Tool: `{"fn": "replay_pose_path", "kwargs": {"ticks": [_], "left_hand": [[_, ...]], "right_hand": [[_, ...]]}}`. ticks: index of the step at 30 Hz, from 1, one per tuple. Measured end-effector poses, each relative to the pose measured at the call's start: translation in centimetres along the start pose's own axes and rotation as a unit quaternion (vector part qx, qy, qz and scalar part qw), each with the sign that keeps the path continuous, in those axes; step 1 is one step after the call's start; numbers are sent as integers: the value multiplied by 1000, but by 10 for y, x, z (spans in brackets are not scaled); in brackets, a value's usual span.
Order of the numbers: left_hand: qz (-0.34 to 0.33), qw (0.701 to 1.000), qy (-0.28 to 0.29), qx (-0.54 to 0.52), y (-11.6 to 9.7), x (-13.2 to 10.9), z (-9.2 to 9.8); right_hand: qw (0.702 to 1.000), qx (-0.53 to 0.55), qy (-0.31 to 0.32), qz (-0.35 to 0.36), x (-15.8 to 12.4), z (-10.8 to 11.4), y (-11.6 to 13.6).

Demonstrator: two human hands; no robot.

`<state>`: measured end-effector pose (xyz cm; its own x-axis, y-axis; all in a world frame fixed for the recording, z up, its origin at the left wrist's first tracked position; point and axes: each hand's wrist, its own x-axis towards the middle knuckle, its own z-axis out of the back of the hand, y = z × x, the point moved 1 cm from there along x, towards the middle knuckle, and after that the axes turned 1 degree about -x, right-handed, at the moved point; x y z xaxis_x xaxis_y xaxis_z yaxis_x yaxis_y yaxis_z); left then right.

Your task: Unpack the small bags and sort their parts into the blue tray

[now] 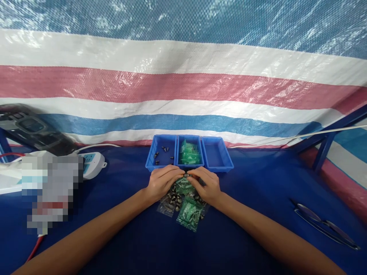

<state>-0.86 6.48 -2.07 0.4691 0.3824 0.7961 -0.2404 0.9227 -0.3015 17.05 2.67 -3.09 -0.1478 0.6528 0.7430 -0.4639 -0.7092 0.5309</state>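
My left hand (165, 181) and my right hand (207, 186) meet over a pile, fingertips pinched at either side of a small dark metal part (187, 174), perhaps a screw; its exact kind is too small to tell. Under them lies a green-tinted plastic bag of screws (190, 213), with another green bag (183, 185) partly covered by my fingers. Loose metal screws (175, 200) and a clear plastic bag (166, 208) lie left of these. Just beyond my hands stands a row of blue trays: the left tray (150, 158) holds several dark screws, the middle tray (202, 151) green bags.
The right blue tray (218, 154) closes the row. At left are a white power strip (93, 164), a pixelated object (54, 191) and a dark case (37, 130). Glasses (327, 225) lie at right. A striped tarp (183, 88) hangs behind the blue table (258, 183).
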Motion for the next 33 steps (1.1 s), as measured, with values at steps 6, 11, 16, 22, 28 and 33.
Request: {"fn": "replay_pose_path", "kwargs": {"ticks": [6, 11, 16, 22, 28, 33], "left_hand": [[6, 1000, -11, 29, -1, -1, -2], [0, 1000, -2, 29, -1, -1, -2], [-5, 1000, 10, 20, -2, 0, -1], [-5, 1000, 0, 26, -5, 4, 0], [46, 999, -4, 0, -4, 3, 1], [67, 997, -24, -23, -3, 0, -1]], "right_hand": [[1000, 1, 3, -20, 0, 1, -2], [1000, -1, 3, -6, 0, 0, -2], [1000, -1, 6, -3, -1, -1, -2], [1000, 2, -2, 5, 0, -1, -3], [1000, 4, 0, 2, 1, 1, -1], [1000, 9, 2, -11, 0, 1, 0]]}}
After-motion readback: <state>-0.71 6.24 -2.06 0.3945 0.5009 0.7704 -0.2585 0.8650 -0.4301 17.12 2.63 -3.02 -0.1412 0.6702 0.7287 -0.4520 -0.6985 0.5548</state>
